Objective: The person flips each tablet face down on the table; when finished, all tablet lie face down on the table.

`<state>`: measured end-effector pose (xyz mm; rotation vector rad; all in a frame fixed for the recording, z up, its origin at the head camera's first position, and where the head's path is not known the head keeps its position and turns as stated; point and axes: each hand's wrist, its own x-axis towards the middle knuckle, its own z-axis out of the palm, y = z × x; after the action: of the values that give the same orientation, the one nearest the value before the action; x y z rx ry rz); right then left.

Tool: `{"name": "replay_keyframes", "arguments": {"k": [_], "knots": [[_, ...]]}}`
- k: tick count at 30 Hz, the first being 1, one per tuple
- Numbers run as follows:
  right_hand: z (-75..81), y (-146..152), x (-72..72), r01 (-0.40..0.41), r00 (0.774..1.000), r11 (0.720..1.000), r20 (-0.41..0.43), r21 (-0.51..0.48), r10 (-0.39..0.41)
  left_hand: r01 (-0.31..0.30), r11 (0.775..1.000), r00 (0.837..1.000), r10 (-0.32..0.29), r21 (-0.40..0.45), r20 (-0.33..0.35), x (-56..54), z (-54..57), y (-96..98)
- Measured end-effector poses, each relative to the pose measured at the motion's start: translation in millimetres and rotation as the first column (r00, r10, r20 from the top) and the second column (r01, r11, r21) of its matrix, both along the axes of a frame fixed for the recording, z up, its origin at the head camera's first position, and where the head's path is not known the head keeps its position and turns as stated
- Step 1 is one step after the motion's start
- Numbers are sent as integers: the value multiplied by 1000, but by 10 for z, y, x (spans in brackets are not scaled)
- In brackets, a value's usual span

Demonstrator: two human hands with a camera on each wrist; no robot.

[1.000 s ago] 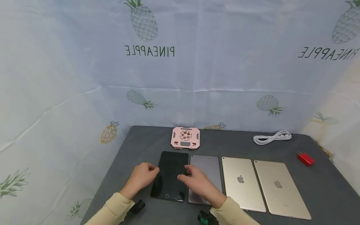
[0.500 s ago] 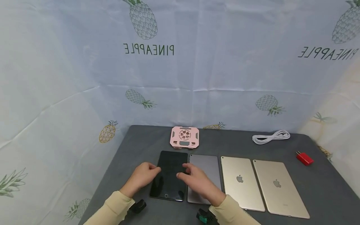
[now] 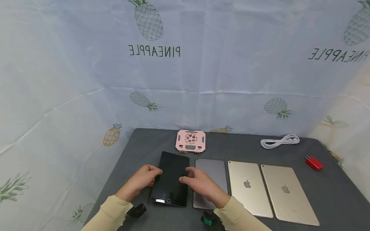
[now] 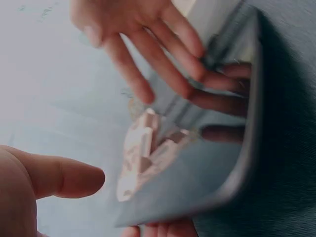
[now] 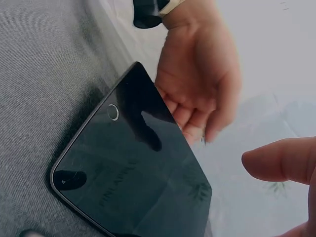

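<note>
A black tablet (image 3: 170, 178) with a round home button lies screen up, tilted with its left edge raised off the table. My left hand (image 3: 141, 179) holds that edge. In the right wrist view, the left fingers (image 5: 190, 123) reach beneath it. At the right side, my right hand (image 3: 200, 184) has its thumb over the screen and its index finger by the edge. In the left wrist view, the right fingers (image 4: 168, 69) look mostly straight and meet their reflections on the screen; whether they touch is unclear. The right thumb (image 5: 279, 160) stands apart from the tablet.
To the right lie a grey tablet (image 3: 212, 173) and two gold tablets, one nearer (image 3: 248, 187) and one farther right (image 3: 290, 194), backs up. Behind are a pink folding stand (image 3: 190, 141), a coiled white cable (image 3: 280, 141) and a red charger (image 3: 314, 163), before a pineapple-print curtain (image 3: 231, 64).
The black tablet's left edge has come up off the table and the tablet has shifted slightly left. My left hand has moved a little left with it; the right hand has followed slightly.
</note>
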<state>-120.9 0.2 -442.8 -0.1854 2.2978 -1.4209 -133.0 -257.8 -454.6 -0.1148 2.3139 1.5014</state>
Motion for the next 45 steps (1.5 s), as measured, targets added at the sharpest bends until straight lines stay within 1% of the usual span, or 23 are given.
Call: {"name": "replay_keyframes", "arguments": {"k": [3,5,9,12,17,20,24,31,37,41,45], "knots": [[2,-17,-17,-6,1000,1000,15,-9,6,-7,1000,1000,7,10,-5,12,98,-6],[2,-30,-27,-8,1000,1000,27,-20,8,-19,1000,1000,19,-9,-6,24,157,-1],[-1,-64,-40,-5,999,998,53,-61,8,-29,998,1000,29,-60,3,59,241,21],[1,-91,-45,0,997,995,77,-96,8,-27,998,1000,27,-63,9,75,286,38],[31,-108,-46,7,994,992,106,-127,7,-27,999,999,25,-45,-26,100,363,84],[35,-103,-48,8,993,990,115,-140,8,-14,999,998,11,-47,-56,123,419,133],[43,-97,-51,19,992,985,129,-169,3,-7,999,997,3,-40,-78,140,484,201],[47,-100,-69,49,990,984,137,-171,-26,-26,1000,997,25,-10,-78,143,539,291],[40,-104,-93,77,987,983,153,-168,-51,-36,998,993,41,46,-114,154,570,388],[19,-95,-102,74,986,979,159,-189,-44,-51,995,992,60,84,-113,152,571,461],[13,-87,-107,66,986,973,162,-221,-30,-69,992,992,79,104,-96,146,555,505]]}}
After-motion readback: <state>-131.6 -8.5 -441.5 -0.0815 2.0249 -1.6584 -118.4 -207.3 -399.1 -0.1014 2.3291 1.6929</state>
